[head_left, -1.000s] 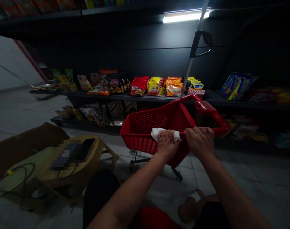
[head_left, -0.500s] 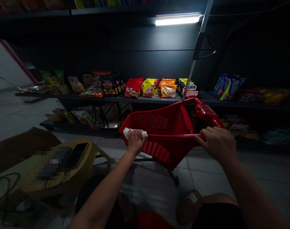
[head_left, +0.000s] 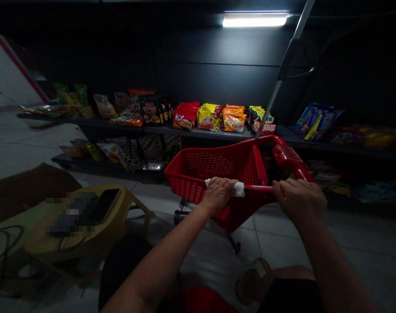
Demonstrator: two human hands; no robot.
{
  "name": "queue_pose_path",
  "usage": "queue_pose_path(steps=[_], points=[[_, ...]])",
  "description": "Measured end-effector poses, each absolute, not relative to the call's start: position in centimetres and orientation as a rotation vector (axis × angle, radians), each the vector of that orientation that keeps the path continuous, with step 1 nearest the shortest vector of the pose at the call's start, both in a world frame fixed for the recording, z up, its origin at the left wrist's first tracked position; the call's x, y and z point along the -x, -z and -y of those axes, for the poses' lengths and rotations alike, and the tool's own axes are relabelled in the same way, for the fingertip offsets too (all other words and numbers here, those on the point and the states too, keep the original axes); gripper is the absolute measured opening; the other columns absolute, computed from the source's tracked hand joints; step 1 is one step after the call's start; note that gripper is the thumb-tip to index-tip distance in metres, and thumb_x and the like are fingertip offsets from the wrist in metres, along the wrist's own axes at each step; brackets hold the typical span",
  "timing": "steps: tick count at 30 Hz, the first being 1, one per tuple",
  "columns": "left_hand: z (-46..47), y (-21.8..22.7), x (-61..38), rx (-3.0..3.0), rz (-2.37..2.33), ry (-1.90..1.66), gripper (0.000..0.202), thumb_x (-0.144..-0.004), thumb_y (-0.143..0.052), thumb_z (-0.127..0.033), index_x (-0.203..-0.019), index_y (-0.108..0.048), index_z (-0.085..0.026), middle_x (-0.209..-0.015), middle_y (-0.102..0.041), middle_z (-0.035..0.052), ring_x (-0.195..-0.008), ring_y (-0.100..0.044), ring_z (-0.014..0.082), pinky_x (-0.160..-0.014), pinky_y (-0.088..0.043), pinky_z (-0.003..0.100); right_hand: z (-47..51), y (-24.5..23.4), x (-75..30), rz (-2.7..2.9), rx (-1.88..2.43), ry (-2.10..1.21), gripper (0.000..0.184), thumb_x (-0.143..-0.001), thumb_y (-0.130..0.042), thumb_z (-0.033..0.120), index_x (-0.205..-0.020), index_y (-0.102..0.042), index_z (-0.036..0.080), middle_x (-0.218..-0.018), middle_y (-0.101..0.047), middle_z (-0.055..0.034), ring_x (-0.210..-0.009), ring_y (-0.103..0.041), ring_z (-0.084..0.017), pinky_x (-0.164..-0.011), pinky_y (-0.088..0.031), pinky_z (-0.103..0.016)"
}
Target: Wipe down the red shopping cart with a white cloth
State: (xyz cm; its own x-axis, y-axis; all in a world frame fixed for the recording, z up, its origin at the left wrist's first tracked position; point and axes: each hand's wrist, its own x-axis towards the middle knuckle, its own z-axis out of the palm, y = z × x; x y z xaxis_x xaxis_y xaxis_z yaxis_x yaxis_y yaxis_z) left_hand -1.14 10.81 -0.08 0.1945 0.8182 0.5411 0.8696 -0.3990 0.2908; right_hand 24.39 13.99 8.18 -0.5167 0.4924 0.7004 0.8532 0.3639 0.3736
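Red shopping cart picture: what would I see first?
The red plastic shopping cart comes first, in front, with the left hand pressing a white cloth on its rim and the right hand gripping it. Above it, a glowing tube light shines over colourful snack packets on a dark shelf.

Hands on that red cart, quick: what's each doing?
Left hand: closed, holding a white cloth on the red shopping cart's rim.
Right hand: closed around the same rim.
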Motion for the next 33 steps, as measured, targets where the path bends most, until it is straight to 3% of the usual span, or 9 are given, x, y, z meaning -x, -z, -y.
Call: queue_pose_path(steps=[5, 14, 20, 24, 30, 33], points=[[-11.5, -0.3, 3.5, 2.353, 1.75, 0.737, 0.023, -0.098, -0.048, -0.034, -0.114, -0.059, -0.023, -0.105, -0.068, 0.0027, -0.098, -0.06, 0.0199, -0.09, -0.039, 0.037, -13.5, -8.1, -23.3, 2.096, 1.153, 1.018, 0.039, -0.094, -0.052, 0.034, -0.057, -0.055, 0.02, -0.058, -0.059, -0.0003, -0.063, -0.047, -0.015, -0.07, -0.028, -0.033], [-11.9, -1.5, -2.9, 2.329, 1.445, 0.782, 0.029, -0.102, -0.034, -0.04, -0.115, -0.051, -0.021, -0.098, -0.065, 0.0029, -0.085, -0.058, 0.0192, -0.075, -0.039, 0.036, -14.7, -7.7, -24.8, 2.145, 1.118, 0.995, 0.035, -0.09, -0.054, 0.033, -0.058, -0.058, 0.019, -0.058, -0.062, -0.0009, -0.059, -0.047, -0.015, -0.067, -0.029, -0.031], [-10.6, 1.9, 5.6, 2.318, 1.593, 0.653, 0.025, -0.1, -0.04, -0.036, -0.116, -0.054, -0.022, -0.098, -0.065, 0.0047, -0.089, -0.057, 0.0207, -0.083, -0.04, 0.038, -14.5, -7.8, -25.0, 2.139, 1.053, 1.048, 0.037, -0.091, -0.052, 0.035, -0.057, -0.057, 0.02, -0.057, -0.06, 0.0, -0.057, -0.048, -0.015, -0.067, -0.031, -0.03], [-8.5, 4.0, 15.2, 2.238, 1.834, 0.797, 0.021, -0.096, -0.046, -0.029, -0.109, -0.061, -0.023, -0.101, -0.067, 0.006, -0.1, -0.058, 0.0221, -0.096, -0.039, 0.041, -14.5, -7.7, -25.0, 2.132, 1.081, 1.08, 0.038, -0.093, -0.048, 0.035, -0.059, -0.057, 0.021, -0.058, -0.063, -0.0006, -0.058, -0.05, -0.016, -0.067, -0.033, -0.03], [-6.4, 5.1, 25.4, 2.074, 2.001, 1.078, 0.028, -0.092, -0.047, -0.042, -0.097, -0.068, -0.025, -0.093, -0.07, 0.0059, -0.097, -0.061, 0.0212, -0.105, -0.041, 0.041, -13.9, -7.9, -24.8, 2.202, 1.11, 1.046, 0.039, -0.094, -0.046, 0.039, -0.06, -0.058, 0.021, -0.064, -0.067, -0.002, -0.061, -0.056, -0.019, -0.068, -0.035, -0.032], [-6.2, 6.5, 25.8, 1.943, 2.026, 1.305, 0.034, -0.092, -0.047, -0.048, -0.101, -0.069, -0.023, -0.104, -0.071, 0.0067, -0.109, -0.061, 0.0212, -0.111, -0.039, 0.04, -13.6, -8.1, -24.5, 2.204, 1.066, 1.052, 0.038, -0.094, -0.047, 0.038, -0.062, -0.057, 0.021, -0.064, -0.066, -0.0025, -0.062, -0.056, -0.019, -0.068, -0.036, -0.033]])
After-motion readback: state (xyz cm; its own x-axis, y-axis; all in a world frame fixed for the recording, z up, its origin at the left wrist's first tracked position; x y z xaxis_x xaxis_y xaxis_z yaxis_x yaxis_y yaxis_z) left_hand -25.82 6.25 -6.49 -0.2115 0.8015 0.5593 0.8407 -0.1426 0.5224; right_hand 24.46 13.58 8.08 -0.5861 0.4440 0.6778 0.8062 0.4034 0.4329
